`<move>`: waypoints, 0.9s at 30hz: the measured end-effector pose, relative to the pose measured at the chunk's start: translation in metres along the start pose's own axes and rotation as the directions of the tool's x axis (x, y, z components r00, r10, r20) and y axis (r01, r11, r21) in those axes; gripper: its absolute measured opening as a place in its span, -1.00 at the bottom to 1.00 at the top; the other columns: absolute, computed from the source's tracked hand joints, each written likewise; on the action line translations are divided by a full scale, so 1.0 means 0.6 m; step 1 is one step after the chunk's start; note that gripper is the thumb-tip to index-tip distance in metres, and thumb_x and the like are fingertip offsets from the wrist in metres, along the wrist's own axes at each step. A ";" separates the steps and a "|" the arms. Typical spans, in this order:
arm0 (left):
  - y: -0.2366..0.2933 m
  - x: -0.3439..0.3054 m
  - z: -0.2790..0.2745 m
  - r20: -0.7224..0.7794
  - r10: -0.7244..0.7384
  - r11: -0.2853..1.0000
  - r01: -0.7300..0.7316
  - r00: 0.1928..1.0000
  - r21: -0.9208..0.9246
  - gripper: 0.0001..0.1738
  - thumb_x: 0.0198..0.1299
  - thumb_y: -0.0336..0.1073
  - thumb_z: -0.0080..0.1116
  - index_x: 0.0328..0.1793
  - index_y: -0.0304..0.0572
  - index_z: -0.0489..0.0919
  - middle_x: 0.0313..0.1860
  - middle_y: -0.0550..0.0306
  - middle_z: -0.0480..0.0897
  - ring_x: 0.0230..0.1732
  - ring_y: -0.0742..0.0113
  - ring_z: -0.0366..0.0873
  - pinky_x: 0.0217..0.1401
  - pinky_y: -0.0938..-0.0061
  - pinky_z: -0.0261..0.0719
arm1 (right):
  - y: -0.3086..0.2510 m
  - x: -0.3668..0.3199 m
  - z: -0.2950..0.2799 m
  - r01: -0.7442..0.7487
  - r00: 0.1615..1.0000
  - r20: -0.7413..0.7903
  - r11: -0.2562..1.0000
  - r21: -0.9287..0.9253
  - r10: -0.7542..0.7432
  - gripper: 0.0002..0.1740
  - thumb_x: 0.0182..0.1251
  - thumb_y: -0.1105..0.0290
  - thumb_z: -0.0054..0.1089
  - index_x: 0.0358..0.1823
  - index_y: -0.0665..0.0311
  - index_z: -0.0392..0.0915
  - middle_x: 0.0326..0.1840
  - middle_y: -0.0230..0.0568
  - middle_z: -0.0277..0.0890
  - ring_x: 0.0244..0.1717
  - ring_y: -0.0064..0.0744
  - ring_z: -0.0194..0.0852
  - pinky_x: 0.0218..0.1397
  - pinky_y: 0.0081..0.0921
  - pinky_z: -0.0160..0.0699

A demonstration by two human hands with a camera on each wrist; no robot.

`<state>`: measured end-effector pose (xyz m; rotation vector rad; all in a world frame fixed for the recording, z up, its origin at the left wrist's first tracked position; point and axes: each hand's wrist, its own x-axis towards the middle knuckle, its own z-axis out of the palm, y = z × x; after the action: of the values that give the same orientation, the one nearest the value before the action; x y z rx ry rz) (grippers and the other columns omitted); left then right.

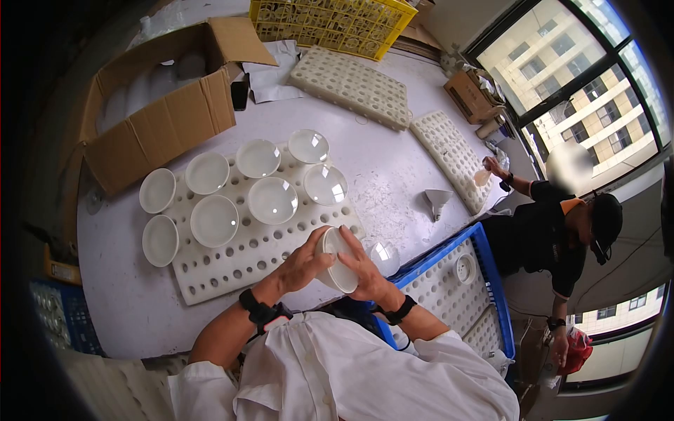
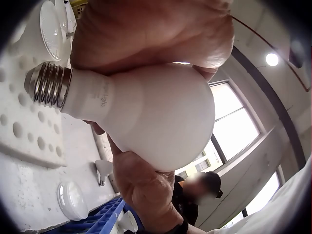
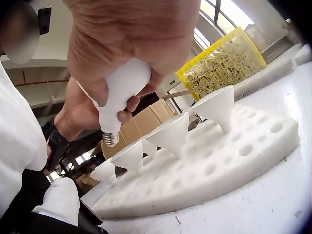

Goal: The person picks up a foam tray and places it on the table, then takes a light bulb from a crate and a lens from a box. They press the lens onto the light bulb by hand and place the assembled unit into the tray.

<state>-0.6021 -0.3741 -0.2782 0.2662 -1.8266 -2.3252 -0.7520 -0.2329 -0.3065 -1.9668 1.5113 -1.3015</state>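
Note:
Both hands hold one white light bulb in front of the body, my left hand (image 1: 305,264) on one side and my right hand (image 1: 368,271) on the other. In the left wrist view the light bulb (image 2: 161,114) lies sideways, its round dome between the hands and its metal screw base (image 2: 51,85) sticking out to the left. The right wrist view shows the base pointing down, with fingers (image 3: 129,105) curled around the white body. Just beyond the hands, several funnel-shaped white bulbs (image 1: 214,221) stand in rows in a white perforated foam tray (image 1: 217,281).
A clear round cover (image 1: 385,259) and a funnel-shaped bulb (image 1: 437,202) lie to the right. A blue crate (image 1: 500,295) stands beside the table. Behind are a cardboard box (image 1: 168,123), a foam tray (image 1: 351,83) and a yellow crate (image 1: 326,28). Another person (image 1: 551,235) works at right.

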 end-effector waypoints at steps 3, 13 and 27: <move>0.000 0.001 -0.001 0.026 -0.013 0.999 0.015 1.000 -0.051 -0.34 0.24 -0.19 -0.21 0.44 -0.32 0.07 0.30 -0.03 0.31 0.30 0.28 0.24 0.36 0.40 0.16 | 0.002 -0.004 -0.003 0.075 0.997 0.044 0.992 -0.097 -0.071 0.03 -0.24 0.54 0.50 0.35 -0.32 0.25 0.54 0.16 -0.28 0.50 0.34 -0.31 0.47 0.05 -0.16; 0.003 -0.016 0.013 -0.012 0.182 0.976 -0.179 0.983 0.126 -0.38 0.21 -0.20 -0.31 0.41 -0.28 0.15 0.24 -0.06 0.39 0.25 0.26 0.31 0.35 0.41 0.18 | -0.004 -0.001 -0.004 0.183 0.983 0.019 0.963 -0.198 -0.183 -0.05 -0.35 0.46 0.58 0.21 -0.35 0.41 0.50 0.13 -0.13 0.47 0.34 -0.20 0.40 0.01 0.07; 0.007 -0.038 -0.066 0.034 -0.183 0.932 0.184 0.983 -0.313 -0.34 0.25 -0.22 0.13 0.40 -0.29 0.17 0.17 0.05 0.45 0.18 0.35 0.40 0.25 0.43 0.37 | -0.028 0.050 -0.009 0.007 0.998 0.067 0.993 -0.115 0.001 0.06 -0.29 0.66 0.45 0.36 -0.18 0.24 0.47 0.12 -0.10 0.37 0.17 0.11 0.22 -0.20 0.45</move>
<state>-0.5700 -0.4065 -0.2825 0.4009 -1.4526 -2.6999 -0.7459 -0.2520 -0.2778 -2.0626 1.5840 -1.1614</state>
